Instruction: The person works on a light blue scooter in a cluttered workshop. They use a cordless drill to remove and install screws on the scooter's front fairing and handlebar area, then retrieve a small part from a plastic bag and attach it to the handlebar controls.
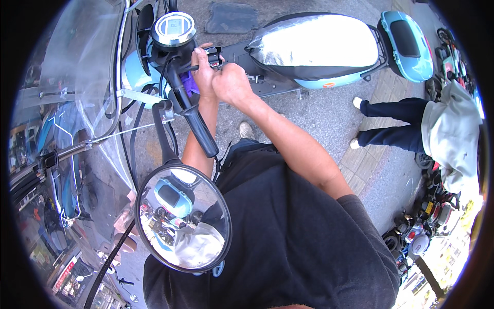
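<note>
My two hands meet beside the handlebar of a light blue scooter. Between the fingers of my left hand (205, 72), thumb raised, is a small black part (213, 53) with a shiny bit on it; its exact kind is not clear. Pressed close against it, my right hand (231, 82) is curled into a fist, and whatever lies inside its fingers is hidden. The black handlebar grip (199, 130) runs down past my left forearm. Above the hands sits the round dashboard display (174, 29). Something purple (190, 83) shows behind my left wrist.
A round mirror (182, 219) stands near my chest. A clear windshield (77, 62) fills the left side. The scooter's silver-covered seat (319, 44) and blue top box (407, 44) extend right. A person in a light top (450, 123) stands at right, near parked scooters (429, 221).
</note>
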Available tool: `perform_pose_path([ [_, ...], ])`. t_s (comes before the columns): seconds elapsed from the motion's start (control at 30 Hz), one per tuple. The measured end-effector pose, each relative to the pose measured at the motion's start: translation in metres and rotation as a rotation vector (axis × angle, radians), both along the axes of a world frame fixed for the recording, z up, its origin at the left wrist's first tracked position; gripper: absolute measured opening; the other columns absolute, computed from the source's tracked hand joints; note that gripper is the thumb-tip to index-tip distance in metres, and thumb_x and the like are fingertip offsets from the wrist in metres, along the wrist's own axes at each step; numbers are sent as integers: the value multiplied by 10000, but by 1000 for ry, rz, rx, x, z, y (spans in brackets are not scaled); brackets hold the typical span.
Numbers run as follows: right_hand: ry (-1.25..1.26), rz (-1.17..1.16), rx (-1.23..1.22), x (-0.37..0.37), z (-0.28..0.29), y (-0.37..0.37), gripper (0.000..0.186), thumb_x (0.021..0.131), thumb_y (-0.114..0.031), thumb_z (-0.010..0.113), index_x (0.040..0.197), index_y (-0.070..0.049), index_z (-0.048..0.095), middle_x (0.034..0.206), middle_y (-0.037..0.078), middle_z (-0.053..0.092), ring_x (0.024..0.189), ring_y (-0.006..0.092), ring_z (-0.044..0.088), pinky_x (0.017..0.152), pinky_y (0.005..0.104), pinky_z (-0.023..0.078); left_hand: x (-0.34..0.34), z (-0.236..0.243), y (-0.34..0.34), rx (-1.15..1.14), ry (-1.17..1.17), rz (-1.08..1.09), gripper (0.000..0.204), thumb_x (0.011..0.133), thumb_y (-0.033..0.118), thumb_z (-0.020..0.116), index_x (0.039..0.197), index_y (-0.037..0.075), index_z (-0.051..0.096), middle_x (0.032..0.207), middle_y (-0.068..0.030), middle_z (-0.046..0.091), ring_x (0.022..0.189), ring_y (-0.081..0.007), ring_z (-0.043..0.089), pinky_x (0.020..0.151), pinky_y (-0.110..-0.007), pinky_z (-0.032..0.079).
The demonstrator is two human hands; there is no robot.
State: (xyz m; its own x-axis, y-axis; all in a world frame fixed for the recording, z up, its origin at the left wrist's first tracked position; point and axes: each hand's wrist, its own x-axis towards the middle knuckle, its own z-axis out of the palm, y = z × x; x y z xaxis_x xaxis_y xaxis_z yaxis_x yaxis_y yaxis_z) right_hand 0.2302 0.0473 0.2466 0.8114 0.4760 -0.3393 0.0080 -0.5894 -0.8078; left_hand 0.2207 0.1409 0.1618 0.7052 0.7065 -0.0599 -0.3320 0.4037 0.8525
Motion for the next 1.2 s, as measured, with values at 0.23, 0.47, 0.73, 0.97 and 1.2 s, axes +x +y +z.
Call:
perform_pose_path([
  [0.23,-27,29,-9,-1,1,2,393,882,-200,531,911,157,693,918,415,646,985,516,666,887,519,547,-2,5,0,19,-1,-4,419,1075,437,491,1126,35,598,869,-68,602,720,-141,630,633,-277,579],
  [0.47,-30,-7,7,-2,-3,3,383,871,-192,545,901,160,692,914,413,648,986,511,669,883,511,551,-3,8,-2,24,-4,9,372,1090,394,479,1111,48,612,856,-33,576,706,-104,600,616,-249,549],
  [0.73,-4,3,28,0,0,2,376,872,-184,543,912,160,691,929,413,650,993,505,673,892,506,546,-3,10,-3,9,6,17,380,1091,400,473,1117,48,612,864,-29,569,709,-106,597,613,-246,539],
  [0.97,27,-22,41,2,5,0,393,876,-191,541,943,168,688,947,417,652,1011,500,677,900,496,541,1,13,-3,-6,-13,27,403,1080,436,486,1129,53,602,852,-42,599,715,-117,616,618,-255,544],
  [1.2,20,-18,39,4,0,2,396,871,-197,550,931,168,689,944,417,651,1008,497,679,890,501,546,0,12,-3,16,-26,12,403,1080,431,487,1124,48,602,861,-40,581,729,-111,601,641,-261,543],
])
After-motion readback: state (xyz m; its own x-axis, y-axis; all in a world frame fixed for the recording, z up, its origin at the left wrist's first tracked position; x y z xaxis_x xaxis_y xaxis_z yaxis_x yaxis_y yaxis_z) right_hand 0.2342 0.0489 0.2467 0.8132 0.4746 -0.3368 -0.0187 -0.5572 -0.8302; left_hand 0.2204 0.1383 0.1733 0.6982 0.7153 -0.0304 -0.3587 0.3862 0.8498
